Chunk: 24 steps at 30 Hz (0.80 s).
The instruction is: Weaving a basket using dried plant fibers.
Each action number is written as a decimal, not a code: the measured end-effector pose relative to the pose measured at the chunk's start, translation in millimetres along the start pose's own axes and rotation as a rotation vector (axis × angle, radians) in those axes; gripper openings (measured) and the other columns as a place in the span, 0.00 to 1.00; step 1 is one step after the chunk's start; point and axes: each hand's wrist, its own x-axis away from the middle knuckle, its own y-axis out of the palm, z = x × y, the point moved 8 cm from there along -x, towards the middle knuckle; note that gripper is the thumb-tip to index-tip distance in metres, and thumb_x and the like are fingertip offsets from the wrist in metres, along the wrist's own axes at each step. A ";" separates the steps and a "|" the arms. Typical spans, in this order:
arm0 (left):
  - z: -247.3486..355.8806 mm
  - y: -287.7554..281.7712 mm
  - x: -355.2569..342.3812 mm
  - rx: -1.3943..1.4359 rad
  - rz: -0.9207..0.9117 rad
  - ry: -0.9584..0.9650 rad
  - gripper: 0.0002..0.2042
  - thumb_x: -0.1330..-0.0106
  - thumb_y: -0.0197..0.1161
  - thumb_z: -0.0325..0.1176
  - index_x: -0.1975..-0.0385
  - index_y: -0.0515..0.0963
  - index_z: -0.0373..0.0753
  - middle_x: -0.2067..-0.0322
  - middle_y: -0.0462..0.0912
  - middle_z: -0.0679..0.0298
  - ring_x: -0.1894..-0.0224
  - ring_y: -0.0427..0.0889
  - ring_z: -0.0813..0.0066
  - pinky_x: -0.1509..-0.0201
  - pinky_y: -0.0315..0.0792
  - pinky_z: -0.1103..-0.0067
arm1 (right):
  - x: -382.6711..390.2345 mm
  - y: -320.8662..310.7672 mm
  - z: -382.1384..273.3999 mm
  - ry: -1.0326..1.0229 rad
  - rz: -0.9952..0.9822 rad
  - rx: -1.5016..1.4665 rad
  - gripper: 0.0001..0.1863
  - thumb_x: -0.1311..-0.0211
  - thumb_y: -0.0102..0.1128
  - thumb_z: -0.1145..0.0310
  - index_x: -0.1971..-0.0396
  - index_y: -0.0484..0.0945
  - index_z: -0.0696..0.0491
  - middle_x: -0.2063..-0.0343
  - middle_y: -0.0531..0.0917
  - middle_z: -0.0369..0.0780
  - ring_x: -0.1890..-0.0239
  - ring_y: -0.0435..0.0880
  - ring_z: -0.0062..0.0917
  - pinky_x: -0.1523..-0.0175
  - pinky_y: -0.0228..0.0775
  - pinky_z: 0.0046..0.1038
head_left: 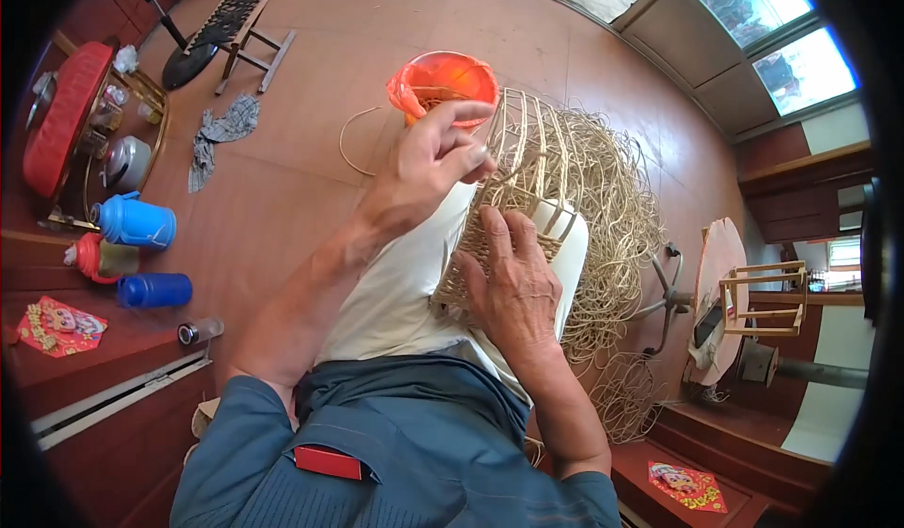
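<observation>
A partly woven piece of tan cord (454, 283) lies across my lap, with long straight strands (537, 133) running away from its far edge. My right hand (516, 288) rests on the weave, fingers stretched out and pressing on it. Above the far left corner of the weave my left hand (428, 166) is raised, its fingers curled and the thumb pointing right toward the strands. Whatever lies between those fingers is too small to make out. A big heap of loose tan cord (612, 217) hangs down to the right of my legs.
An orange bucket (476, 81) lined with a red bag stands just beyond my left hand. A low stool (247, 34) and a grey cloth (224, 133) are at the far left. Blue flasks (137, 222) stand at the left. A round table (720, 274) carries a small wooden frame (767, 297) at right.
</observation>
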 end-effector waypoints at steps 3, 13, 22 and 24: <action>-29.5 0.1 28.2 0.103 0.019 -0.056 0.27 0.21 0.58 0.26 0.23 0.65 0.30 0.56 0.88 0.59 0.52 0.85 0.76 0.38 0.79 0.74 | -2.9 -2.3 -1.1 0.008 -0.012 -0.027 0.33 0.35 0.76 0.62 0.31 0.75 0.49 0.41 0.80 0.45 0.50 0.88 0.41 0.48 0.82 0.40; -53.6 3.9 45.6 0.309 -0.011 -0.106 0.32 0.24 0.53 0.21 0.19 0.58 0.32 0.48 0.83 0.56 0.43 0.82 0.72 0.30 0.73 0.71 | -6.8 -4.6 -3.4 0.047 -0.051 -0.046 0.31 0.34 0.76 0.63 0.32 0.77 0.50 0.44 0.81 0.45 0.48 0.89 0.43 0.48 0.83 0.40; -57.1 16.0 46.1 -0.260 -0.249 -0.030 0.37 0.32 0.54 0.20 0.19 0.64 0.42 0.47 0.84 0.57 0.41 0.83 0.63 0.31 0.74 0.67 | -5.4 -6.4 0.6 0.037 -0.020 -0.032 0.27 0.31 0.73 0.64 0.34 0.79 0.51 0.44 0.82 0.45 0.48 0.89 0.43 0.49 0.83 0.42; -60.6 17.7 46.9 -0.439 -0.283 0.057 0.35 0.33 0.56 0.20 0.22 0.67 0.42 0.47 0.84 0.55 0.42 0.84 0.58 0.33 0.76 0.65 | -5.0 -3.6 1.6 0.040 -0.018 -0.041 0.27 0.31 0.73 0.64 0.34 0.79 0.51 0.44 0.82 0.46 0.48 0.89 0.43 0.49 0.83 0.42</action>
